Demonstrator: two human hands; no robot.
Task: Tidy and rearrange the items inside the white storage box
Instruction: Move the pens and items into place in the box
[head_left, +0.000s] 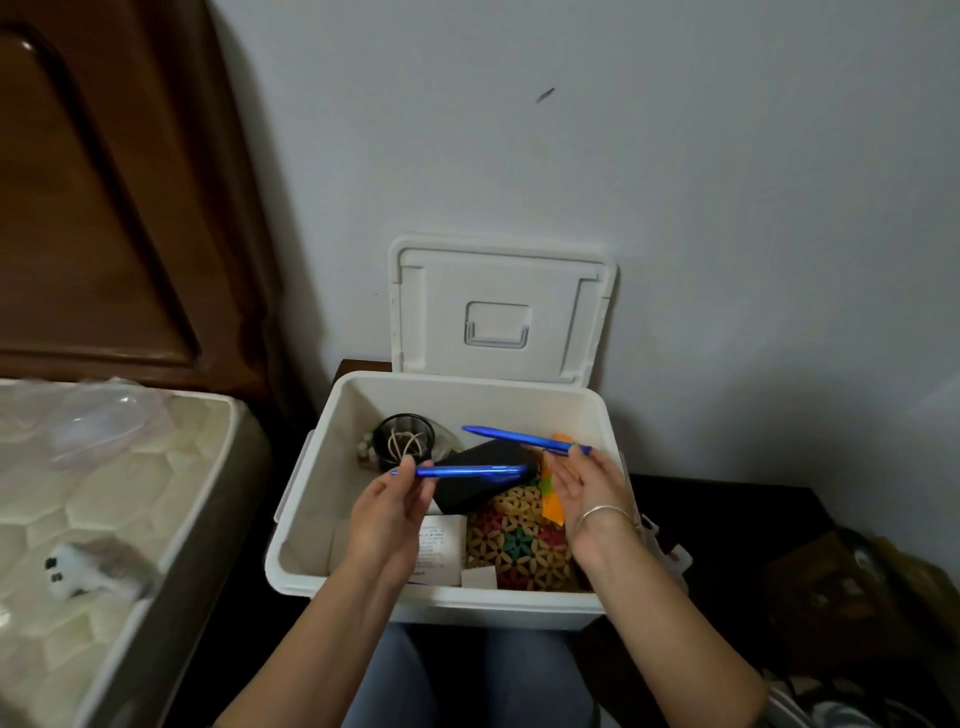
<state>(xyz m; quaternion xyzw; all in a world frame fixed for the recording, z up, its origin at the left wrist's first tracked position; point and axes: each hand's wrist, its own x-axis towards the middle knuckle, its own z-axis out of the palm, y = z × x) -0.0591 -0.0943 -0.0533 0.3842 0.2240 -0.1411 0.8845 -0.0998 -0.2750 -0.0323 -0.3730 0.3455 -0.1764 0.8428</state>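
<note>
The white storage box stands open in front of me, its lid leaning up against the wall. My left hand pinches one blue pen over the box, the pen lying level. My right hand holds a second blue pen by its right end. Inside lie a black mesh cup with rubber bands, a black case, a colourful woven mat, orange paper and white paper slips.
A mattress with a small plush toy and a plastic bag lies at the left. A dark wooden headboard rises behind it. The box rests on a dark table; brown bags sit at the right.
</note>
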